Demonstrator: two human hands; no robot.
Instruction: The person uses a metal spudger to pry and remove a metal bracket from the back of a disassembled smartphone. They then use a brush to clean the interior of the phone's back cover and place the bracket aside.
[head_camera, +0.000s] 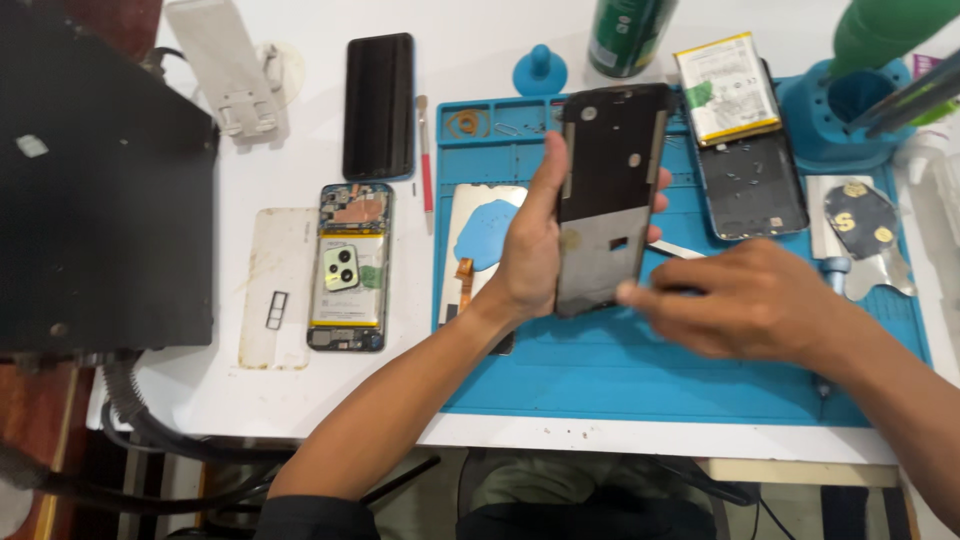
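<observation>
Both hands were closed on work: the left hand (535, 245) gripped a phone frame (608, 195), held upright above the blue mat (640, 375) for access, while the right hand (745, 300) pinched a tool (675, 250) at its lower edge.

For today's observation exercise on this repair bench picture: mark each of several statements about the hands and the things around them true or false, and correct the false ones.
1. The left hand holds a dark phone frame upright above the blue mat. True.
2. The right hand rests flat on the white table, away from the frame. False: its fingertips touch the frame's lower edge.
3. An opened phone with its battery showing lies left of the mat. True.
4. The black phone lies on the mat. False: it lies on the table, left of the mat.
5. The green can lies on its side. False: it stands upright.
</observation>
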